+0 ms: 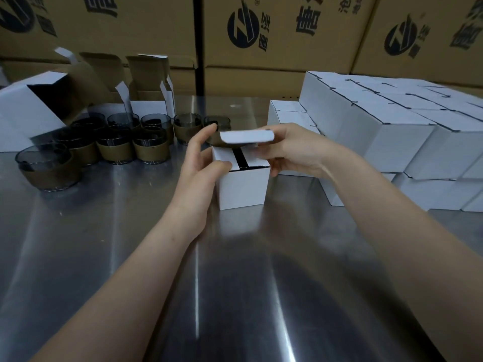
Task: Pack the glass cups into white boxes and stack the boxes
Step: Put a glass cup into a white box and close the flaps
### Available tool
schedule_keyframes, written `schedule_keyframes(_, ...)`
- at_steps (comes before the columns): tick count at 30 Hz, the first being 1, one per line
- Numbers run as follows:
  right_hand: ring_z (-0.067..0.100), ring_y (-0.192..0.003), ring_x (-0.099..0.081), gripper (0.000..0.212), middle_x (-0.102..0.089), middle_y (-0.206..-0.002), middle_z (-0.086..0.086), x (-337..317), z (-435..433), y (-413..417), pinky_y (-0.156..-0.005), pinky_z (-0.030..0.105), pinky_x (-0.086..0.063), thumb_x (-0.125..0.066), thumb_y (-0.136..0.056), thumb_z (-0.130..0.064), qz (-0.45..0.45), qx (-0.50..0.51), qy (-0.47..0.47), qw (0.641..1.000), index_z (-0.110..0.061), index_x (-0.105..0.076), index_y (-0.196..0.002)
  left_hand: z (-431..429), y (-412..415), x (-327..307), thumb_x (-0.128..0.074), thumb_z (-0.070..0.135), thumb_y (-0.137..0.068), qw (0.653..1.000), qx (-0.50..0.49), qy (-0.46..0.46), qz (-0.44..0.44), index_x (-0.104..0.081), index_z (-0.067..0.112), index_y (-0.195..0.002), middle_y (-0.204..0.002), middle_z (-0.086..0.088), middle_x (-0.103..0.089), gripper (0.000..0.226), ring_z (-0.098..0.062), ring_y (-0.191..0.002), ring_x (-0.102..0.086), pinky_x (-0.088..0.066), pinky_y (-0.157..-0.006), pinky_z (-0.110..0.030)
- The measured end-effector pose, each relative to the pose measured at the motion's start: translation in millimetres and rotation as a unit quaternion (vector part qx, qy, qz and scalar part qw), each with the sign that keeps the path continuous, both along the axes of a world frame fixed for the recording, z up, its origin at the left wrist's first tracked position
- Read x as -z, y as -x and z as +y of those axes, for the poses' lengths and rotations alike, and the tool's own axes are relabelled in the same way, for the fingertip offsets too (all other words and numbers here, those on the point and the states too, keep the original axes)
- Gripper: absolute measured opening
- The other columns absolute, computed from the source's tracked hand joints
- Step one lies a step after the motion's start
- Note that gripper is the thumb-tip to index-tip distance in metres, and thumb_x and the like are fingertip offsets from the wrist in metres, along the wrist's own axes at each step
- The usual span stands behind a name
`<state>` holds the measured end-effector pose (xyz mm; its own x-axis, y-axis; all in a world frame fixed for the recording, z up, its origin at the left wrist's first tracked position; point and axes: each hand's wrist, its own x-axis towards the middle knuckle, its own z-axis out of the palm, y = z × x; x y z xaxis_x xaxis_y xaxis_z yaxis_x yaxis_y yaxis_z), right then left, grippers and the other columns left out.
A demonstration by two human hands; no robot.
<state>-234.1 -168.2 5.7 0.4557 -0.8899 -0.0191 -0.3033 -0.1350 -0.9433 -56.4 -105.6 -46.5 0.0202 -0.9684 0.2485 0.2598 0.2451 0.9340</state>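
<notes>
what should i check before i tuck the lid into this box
1. Side flaps folded in: ok, both lie flat on top of the white box, with a dark gap between them.
2. Lid flap held: ok, the right hand pinches it, raised over the opening.
3. Opening clear of fingers: not ok, the left hand has its thumb on the left side flap.
4. Box filled: cannot tell, the flaps hide the inside.
5. Box upright on the steel table: ok.

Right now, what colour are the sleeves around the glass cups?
Tan brown sleeves on smoky cups; head view.
</notes>
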Motion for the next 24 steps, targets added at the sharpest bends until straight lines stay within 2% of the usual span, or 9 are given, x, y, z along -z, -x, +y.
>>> schedule_keyframes(2, 0.023, -0.065, -0.051, 0.036, -0.067, -0.072, -0.006, 4, 4, 1, -0.048, 0.025, -0.047, -0.053, -0.095, 0.0, 0.011, 0.008, 0.008, 1.0, -0.029, -0.071, -0.108, 0, 1, 1, -0.053, -0.001, -0.092, 1.0, -0.003, -0.002, -0.015, -0.056, 0.032, -0.122, -0.114, 0.0, -0.067, 0.045, -0.015, -0.101, -0.067, -0.055, -0.082, -0.03)
schedule_keyframes(4, 0.019, -0.056, -0.053, 0.034, -0.066, -0.064, -0.011, 7, 7, 1, -0.047, 0.025, -0.048, -0.049, -0.099, -0.009, 0.025, 0.013, 0.015, 1.0, -0.034, -0.067, -0.113, 1, 1, 1, -0.061, 0.009, -0.089, 1.0, -0.007, -0.007, -0.021, -0.061, 0.029, -0.11, -0.113, -0.002, -0.068, 0.029, -0.014, -0.098, -0.066, -0.052, -0.08, -0.031)
schedule_keyframes(8, 0.018, -0.052, -0.054, 0.033, -0.065, -0.061, -0.01, 11, 10, 1, -0.05, 0.03, -0.048, -0.045, -0.1, -0.013, 0.014, 0.008, 0.0, 1.0, -0.036, -0.063, -0.116, 1, 1, 1, -0.062, 0.023, -0.076, 1.0, -0.007, -0.009, -0.02, -0.062, 0.026, -0.101, -0.114, -0.004, -0.067, 0.026, -0.018, -0.101, -0.064, -0.05, -0.079, -0.029)
schedule_keyframes(12, 0.023, -0.056, -0.054, 0.043, -0.066, -0.065, -0.001, 14, 10, 2, -0.05, 0.032, -0.05, -0.039, -0.097, -0.009, -0.013, -0.001, -0.03, 0.999, -0.037, -0.065, -0.116, -1, 1, 3, -0.062, 0.015, -0.082, 1.0, -0.007, -0.012, -0.017, -0.062, 0.023, -0.1, -0.109, -0.001, -0.066, 0.02, -0.013, -0.095, -0.063, -0.049, -0.075, -0.024)
schedule_keyframes(15, 0.024, -0.061, -0.054, 0.043, -0.065, -0.074, 0.002, 16, 10, 4, -0.055, 0.035, -0.052, -0.035, -0.093, -0.015, -0.039, -0.026, -0.062, 0.997, -0.039, -0.063, -0.117, -1, 0, 3, -0.051, 0.002, -0.091, 1.0, -0.006, -0.017, -0.014, -0.062, 0.021, -0.099, -0.109, -0.003, -0.065, 0.023, -0.012, -0.092, -0.062, -0.048, -0.07, -0.019)
schedule_keyframes(18, 0.029, -0.065, -0.053, 0.029, -0.061, -0.075, 0.004, 15, 9, 2, -0.058, 0.037, -0.051, -0.047, -0.095, -0.036, -0.036, -0.036, -0.085, 0.995, -0.028, -0.066, -0.115, 1, 1, 1, -0.044, 0.0, -0.093, 1.0, -0.012, -0.021, -0.016, -0.062, 0.02, -0.099, -0.111, -0.004, -0.066, 0.027, -0.011, -0.093, -0.062, -0.049, -0.068, -0.016)
schedule_keyframes(20, 0.03, -0.067, -0.053, 0.039, -0.062, -0.071, 0.001, 16, 9, 2, -0.058, 0.036, -0.051, -0.057, -0.091, -0.049, -0.014, -0.033, -0.087, 0.996, -0.019, -0.066, -0.116, 1, 1, 0, -0.039, 0.001, -0.094, 0.999, -0.013, -0.035, 0.005, -0.062, 0.017, -0.098, -0.103, 0.0, -0.068, 0.029, -0.008, -0.087, -0.064, -0.049, -0.067, -0.016)
schedule_keyframes(22, 0.024, -0.065, -0.057, 0.045, -0.065, -0.076, -0.001, 19, 11, 6, -0.057, 0.034, -0.053, -0.063, -0.085, -0.046, -0.01, -0.04, -0.065, 0.997, -0.032, -0.059, -0.128, 1, 1, 0, -0.034, 0.002, -0.095, 0.999, -0.009, -0.038, 0.031, -0.063, 0.015, -0.096, -0.097, 0.002, -0.07, 0.032, -0.006, -0.084, -0.065, -0.05, -0.07, -0.017)
schedule_keyframes(24, 0.019, -0.066, -0.06, 0.062, -0.065, -0.093, -0.001, 21, 15, 11, -0.061, 0.032, -0.055, -0.066, -0.08, -0.04, 0.004, -0.048, -0.039, 0.998, -0.04, -0.046, -0.139, 2, 1, -1, -0.033, 0.005, -0.097, 0.999, -0.002, -0.027, 0.045, -0.063, 0.013, -0.096, -0.093, 0.002, -0.071, 0.03, -0.005, -0.083, -0.065, -0.05, -0.072, -0.017)
